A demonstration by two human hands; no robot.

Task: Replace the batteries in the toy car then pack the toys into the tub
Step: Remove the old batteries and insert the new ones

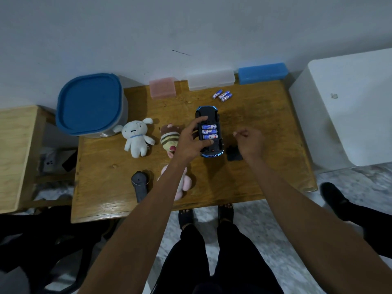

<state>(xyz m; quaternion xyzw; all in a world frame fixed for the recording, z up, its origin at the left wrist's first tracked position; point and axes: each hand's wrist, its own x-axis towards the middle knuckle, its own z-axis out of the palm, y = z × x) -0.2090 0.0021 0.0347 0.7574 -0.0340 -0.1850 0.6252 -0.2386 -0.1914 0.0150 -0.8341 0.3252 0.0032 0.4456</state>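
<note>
A blue-and-black toy car [209, 112] lies upside down on the wooden table [254, 177], its battery bay uncovered with three blue batteries [209, 131] inside. My left hand [191, 141] grips the car from the left side. My right hand [249, 141] hovers just right of the car, fingers loosely curled, holding nothing that I can see. The black battery cover [233, 154] lies under it. Several loose batteries [222, 95] lie at the back. The tub [91, 105] with a blue lid stands at the left rear.
A white plush [136, 135], a striped brown plush [168, 136] and a pink plush [184, 183] lie left of the car. A dark remote [140, 184] lies near the front. Pink [163, 88], clear [211, 79] and blue [263, 73] boxes line the back.
</note>
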